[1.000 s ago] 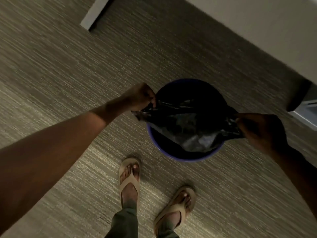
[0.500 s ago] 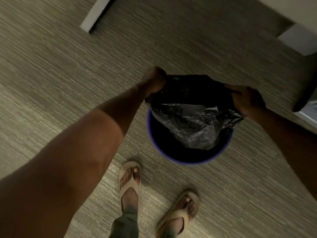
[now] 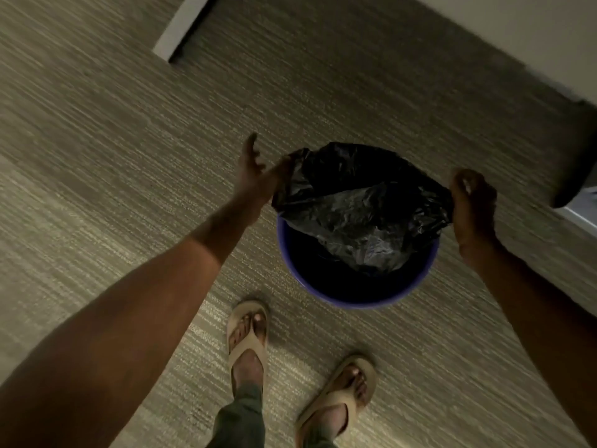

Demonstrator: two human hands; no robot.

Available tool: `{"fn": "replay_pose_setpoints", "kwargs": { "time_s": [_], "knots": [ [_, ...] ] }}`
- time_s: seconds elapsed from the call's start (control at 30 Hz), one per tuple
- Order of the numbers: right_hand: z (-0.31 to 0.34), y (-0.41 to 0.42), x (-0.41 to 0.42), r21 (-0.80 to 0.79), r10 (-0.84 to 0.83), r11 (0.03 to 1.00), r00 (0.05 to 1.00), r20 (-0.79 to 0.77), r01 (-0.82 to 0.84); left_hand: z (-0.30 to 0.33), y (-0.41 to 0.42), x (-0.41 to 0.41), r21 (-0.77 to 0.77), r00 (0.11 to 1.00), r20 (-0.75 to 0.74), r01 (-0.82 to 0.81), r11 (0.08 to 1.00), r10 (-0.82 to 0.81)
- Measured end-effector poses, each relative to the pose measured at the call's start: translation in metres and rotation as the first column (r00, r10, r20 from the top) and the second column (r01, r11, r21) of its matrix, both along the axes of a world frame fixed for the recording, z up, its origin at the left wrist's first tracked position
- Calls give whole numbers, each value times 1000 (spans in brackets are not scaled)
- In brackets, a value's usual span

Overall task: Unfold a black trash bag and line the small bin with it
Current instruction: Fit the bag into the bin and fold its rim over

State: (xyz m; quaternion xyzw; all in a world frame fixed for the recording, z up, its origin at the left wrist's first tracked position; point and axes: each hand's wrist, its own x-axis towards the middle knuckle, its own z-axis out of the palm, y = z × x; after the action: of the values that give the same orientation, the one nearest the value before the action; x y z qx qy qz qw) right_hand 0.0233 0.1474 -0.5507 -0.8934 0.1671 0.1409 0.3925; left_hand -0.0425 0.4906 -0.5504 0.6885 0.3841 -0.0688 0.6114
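Now, step: we stretch the trash bag point(image 3: 361, 208) mouth over the bin point(image 3: 355, 295), centre frame.
Left hand point(image 3: 255, 176): fingers splayed, thumb pinching the edge.
Right hand point(image 3: 473, 205): grasping the edge.
Next: we likely fold it over the near rim.

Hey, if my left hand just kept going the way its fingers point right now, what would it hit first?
Probably nothing but carpet. The left hand has its fingers spread, pointing up the picture, away from you, just left of the bag and bin. No object lies along that line, though depth is hard to judge.
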Motion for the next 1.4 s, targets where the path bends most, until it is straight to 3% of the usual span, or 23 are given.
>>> {"fn": "replay_pose_setpoints", "kwargs": {
  "time_s": [0.07,0.13,0.23,0.33,0.4,0.47,0.63,0.8,0.93,1.03,1.2,1.4],
  "knots": [
    [11,-5,-22,-131,229,969,957,180,-208,4,-4,-17,169,983,133,101,980,-124],
    [20,-8,-33,-174,498,867,829,256,-467,5,-5,-34,344,944,186,198,918,-273],
    [28,-4,-46,-181,640,768,731,238,-614,19,-17,-40,722,744,108,398,567,-660],
    [29,-7,-52,-248,664,747,712,226,-617,35,-39,-43,706,497,-49,631,322,-866],
    [30,-15,-58,-275,677,733,705,211,-622,39,-45,-48,626,425,-249,756,190,-870],
    [29,-26,-67,-348,723,685,654,222,-640,41,-44,-59,661,389,-316,745,93,-866],
    [24,-56,-102,-359,805,594,525,277,-721,29,-36,-109,779,378,-229,624,64,-897],
    [4,-77,-154,-419,845,529,505,178,-738,10,-25,-149,717,290,-314,696,-26,-904],
    [-7,-75,-166,-459,911,394,406,79,-796,0,-25,-160,735,321,-348,677,-44,-881],
    [-13,-70,-166,-482,920,332,391,-25,-811,-10,-25,-164,727,389,-337,686,25,-857],
    [-11,-68,-170,-519,884,37,270,-381,-854,-27,-34,-171,765,471,-263,633,115,-842],
    [-15,-62,-171,-495,833,6,278,-478,-869,-39,-35,-186,834,552,-164,521,184,-818]
  ]
}}
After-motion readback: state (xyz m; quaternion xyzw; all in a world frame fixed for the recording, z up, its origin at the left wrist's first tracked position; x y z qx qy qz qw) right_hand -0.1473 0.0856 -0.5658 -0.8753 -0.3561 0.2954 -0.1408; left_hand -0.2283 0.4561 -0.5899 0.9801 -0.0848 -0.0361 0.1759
